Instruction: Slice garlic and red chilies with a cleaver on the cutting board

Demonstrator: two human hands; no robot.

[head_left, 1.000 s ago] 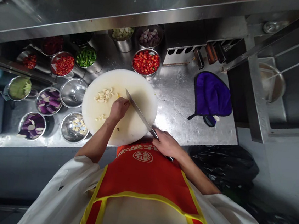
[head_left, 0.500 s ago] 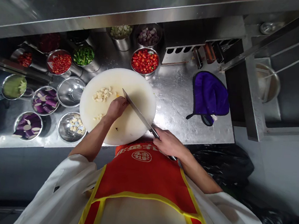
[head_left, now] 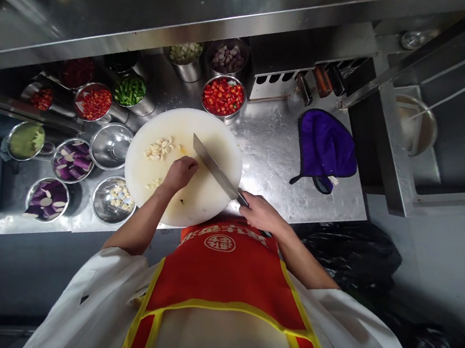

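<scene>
A round white cutting board [head_left: 220, 134] lies on the steel counter. My right hand [head_left: 262, 213] grips the dark handle of a long kitchen knife [head_left: 216, 171], whose blade reaches diagonally across the board. Just left of the blade, my left hand [head_left: 180, 174] is over the board with its fingers pinched together; what they hold, if anything, is hidden. Beyond that hand sits a pile of peeled garlic cloves [head_left: 160, 149]. Small garlic pieces [head_left: 154, 183] lie by my left wrist, and a dark scrap [head_left: 182, 201] is nearer me.
Left of the board stand a metal bowl [head_left: 103, 198] with garlic pieces, a bare steel bowl [head_left: 108, 144], and bowls of cut eggplant [head_left: 73, 163]. Chopped red chilies [head_left: 223, 96] are behind. A knife rack [head_left: 272, 87] and purple cloth mitt [head_left: 327, 142] are right. A steel shelf [head_left: 215, 20] overhangs.
The knife blade has come away from my left fingers and tilted, showing more of its flat side. My left hand has shifted slightly nearer me and stays closed.
</scene>
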